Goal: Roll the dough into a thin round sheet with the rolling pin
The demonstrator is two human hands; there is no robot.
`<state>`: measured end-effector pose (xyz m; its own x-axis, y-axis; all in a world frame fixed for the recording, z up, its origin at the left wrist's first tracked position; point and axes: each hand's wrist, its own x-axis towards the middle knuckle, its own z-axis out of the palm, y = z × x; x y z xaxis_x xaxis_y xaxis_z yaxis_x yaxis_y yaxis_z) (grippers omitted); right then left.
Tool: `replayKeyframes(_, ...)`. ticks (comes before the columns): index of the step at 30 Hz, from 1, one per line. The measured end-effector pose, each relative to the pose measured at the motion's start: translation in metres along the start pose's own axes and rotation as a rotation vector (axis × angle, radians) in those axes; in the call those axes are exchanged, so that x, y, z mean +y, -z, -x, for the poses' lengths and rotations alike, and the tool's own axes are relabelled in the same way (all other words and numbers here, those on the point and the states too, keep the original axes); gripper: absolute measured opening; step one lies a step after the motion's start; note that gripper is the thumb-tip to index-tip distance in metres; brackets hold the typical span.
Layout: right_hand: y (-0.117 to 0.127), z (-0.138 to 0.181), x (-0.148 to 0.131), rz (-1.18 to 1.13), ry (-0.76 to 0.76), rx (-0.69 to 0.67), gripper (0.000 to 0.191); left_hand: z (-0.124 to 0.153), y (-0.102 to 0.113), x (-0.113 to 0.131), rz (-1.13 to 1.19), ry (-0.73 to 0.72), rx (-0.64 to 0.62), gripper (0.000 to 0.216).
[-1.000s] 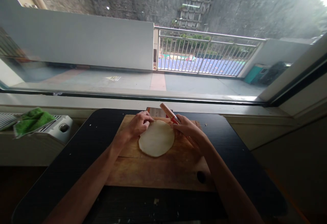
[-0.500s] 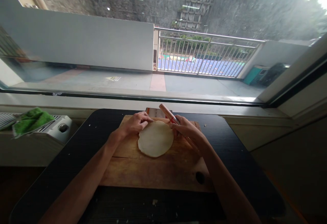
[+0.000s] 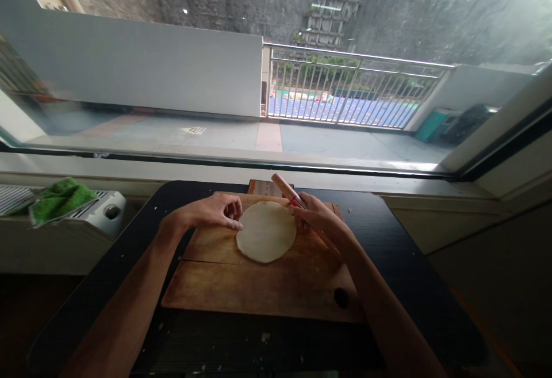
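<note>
A flat round sheet of dough lies on the wooden board. At its left edge is my left hand, fingers curled and thumb apart from them; the thumb tip is at the dough's rim, and I cannot tell if it presses on it. My right hand is closed around a slim wooden rolling pin with a red mark, which slants from upper left to lower right. Its fingertips are close to the dough's upper right edge, partly hidden under the hand.
The board rests on a dark table with small crumbs near its front. Behind the board lies a printed box or packet. To the left, a green cloth hangs over a white radiator. A large window is ahead.
My left hand has moved from the dough's upper left edge down and left to its left edge, thumb and fingers parting. My right hand still grips the rolling pin. The view shifted slightly.
</note>
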<state>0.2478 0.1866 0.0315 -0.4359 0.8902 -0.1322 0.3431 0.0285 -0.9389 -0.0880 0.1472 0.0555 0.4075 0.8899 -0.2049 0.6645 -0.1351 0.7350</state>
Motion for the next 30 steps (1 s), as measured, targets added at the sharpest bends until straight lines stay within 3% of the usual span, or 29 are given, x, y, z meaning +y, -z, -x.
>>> replayKeyframes(15, 0.000, -0.006, 0.005, 0.087, 0.001, 0.012, 0.022, 0.000, -0.004, 0.001, 0.010, 0.045, -0.040, 0.039)
replayKeyframes(30, -0.001, -0.007, 0.004, 0.160, 0.004, 0.053, 0.025, -0.005, -0.003, -0.011, 0.003, 0.038, -0.132, 0.052)
